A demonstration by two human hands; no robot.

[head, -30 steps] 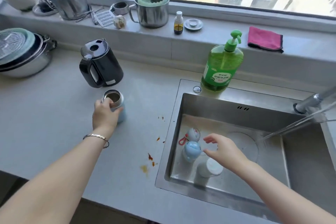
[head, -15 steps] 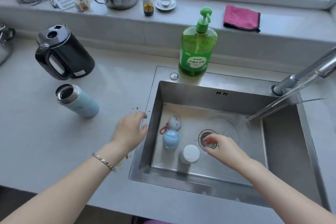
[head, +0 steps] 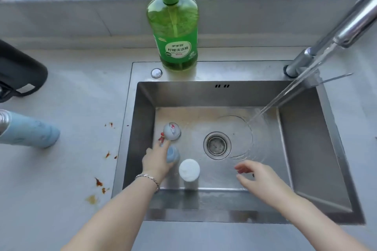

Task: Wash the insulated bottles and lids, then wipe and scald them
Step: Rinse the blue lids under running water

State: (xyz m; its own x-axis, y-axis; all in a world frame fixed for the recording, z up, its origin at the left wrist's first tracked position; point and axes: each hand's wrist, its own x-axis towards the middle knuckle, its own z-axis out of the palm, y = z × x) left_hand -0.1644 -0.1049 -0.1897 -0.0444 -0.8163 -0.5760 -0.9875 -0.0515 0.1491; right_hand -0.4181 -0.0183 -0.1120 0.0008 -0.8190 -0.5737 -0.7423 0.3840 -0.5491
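Now, domed blue lid (head: 173,154), white bottle (head: 189,170) upright

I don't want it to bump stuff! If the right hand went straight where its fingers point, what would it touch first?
Probably the white container standing in the sink. The right hand points left at it over bare sink floor, though depth is hard to judge.

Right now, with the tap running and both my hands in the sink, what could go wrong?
The left hand reaches beside the pale blue lid, close to the upright white container; a nudge could topple it. The water stream lands beside the drain and may splash. Sauce stains on the counter could soil washed pieces set there.
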